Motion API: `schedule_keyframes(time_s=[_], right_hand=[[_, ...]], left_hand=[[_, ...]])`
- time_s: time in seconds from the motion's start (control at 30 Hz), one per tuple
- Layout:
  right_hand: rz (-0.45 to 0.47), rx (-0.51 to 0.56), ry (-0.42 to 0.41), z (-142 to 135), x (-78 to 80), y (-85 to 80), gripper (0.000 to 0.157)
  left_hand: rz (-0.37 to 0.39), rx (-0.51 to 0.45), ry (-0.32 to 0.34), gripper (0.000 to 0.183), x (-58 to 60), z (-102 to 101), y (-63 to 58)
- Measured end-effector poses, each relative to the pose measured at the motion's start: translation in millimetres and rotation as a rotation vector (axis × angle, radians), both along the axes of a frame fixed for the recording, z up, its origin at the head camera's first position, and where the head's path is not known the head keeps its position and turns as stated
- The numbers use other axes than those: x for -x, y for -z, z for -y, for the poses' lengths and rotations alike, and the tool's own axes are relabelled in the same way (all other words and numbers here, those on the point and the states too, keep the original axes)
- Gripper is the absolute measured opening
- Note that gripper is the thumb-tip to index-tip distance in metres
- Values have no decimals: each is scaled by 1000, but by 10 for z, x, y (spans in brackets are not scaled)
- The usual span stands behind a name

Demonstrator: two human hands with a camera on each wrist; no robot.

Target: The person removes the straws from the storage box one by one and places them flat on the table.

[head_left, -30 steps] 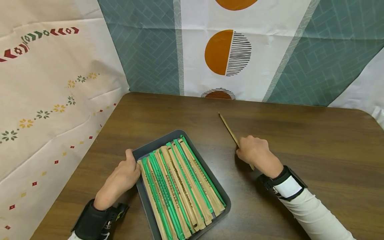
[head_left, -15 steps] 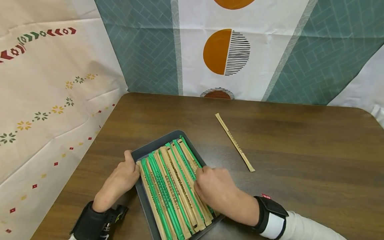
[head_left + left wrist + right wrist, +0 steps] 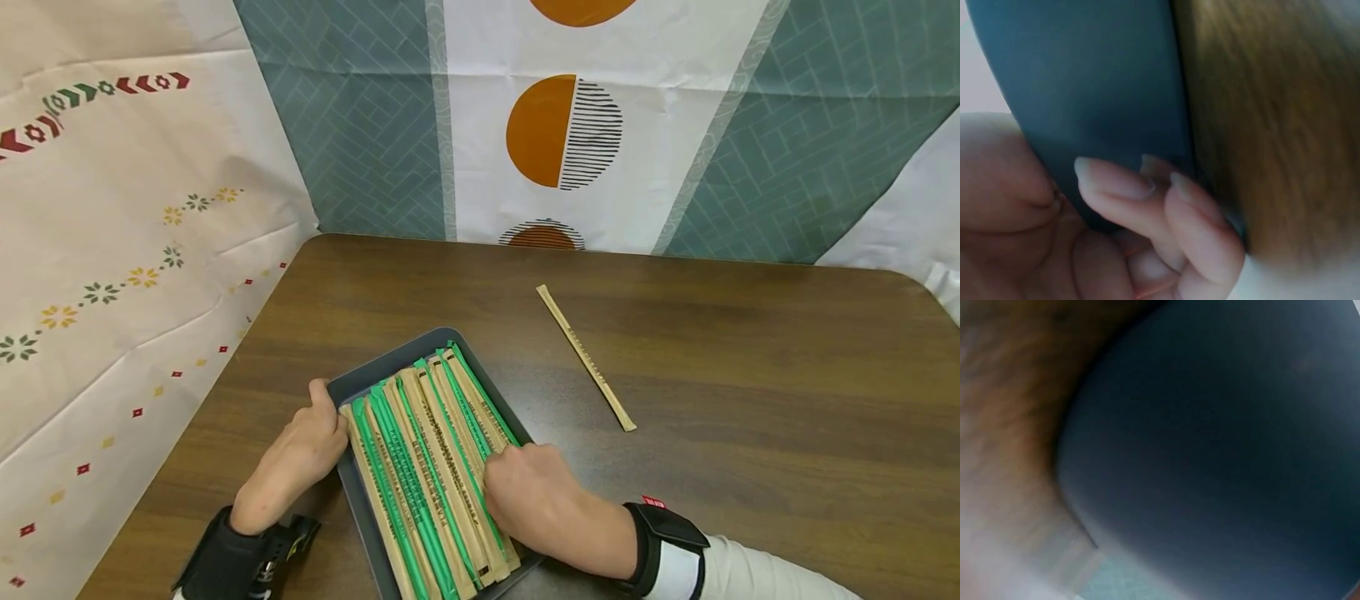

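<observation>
grey tray [image 3: 393,360] | left hand [image 3: 300,446] grips it | right hand [image 3: 538,502] curled over packets [image 3: 423,475], hold unclear

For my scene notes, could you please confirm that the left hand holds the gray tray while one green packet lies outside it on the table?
Not quite: the packet outside the gray tray on the table is tan, not green, as the head view shows. The left hand does hold the tray.

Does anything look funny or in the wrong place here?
Yes: one tan stick lies alone on the table, outside the tray, while the other sticks lie side by side in it. The tray also sits askew to the table's far edge. I see no spill, though the right hand hides some sticks.
</observation>
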State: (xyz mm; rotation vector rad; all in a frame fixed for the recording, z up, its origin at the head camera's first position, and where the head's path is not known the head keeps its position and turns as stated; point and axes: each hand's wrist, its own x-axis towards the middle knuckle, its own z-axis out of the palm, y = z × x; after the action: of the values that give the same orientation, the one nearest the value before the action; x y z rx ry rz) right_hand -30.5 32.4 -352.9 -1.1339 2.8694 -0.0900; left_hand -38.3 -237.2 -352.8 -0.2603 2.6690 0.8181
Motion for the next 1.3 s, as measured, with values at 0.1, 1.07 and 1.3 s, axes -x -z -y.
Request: schedule_keyframes(time_s=[0.1, 1.07, 1.3], right_hand=[[16, 15, 10, 0, 13, 12, 41], [61, 289, 191, -620, 759, -546, 16], [199, 21, 340, -846, 1142, -325, 31]], left_hand=[[-8, -1, 11, 50, 0, 11, 3], [-18, 31, 10, 49, 33, -6, 6], [2, 14, 12, 49, 22, -4, 17]])
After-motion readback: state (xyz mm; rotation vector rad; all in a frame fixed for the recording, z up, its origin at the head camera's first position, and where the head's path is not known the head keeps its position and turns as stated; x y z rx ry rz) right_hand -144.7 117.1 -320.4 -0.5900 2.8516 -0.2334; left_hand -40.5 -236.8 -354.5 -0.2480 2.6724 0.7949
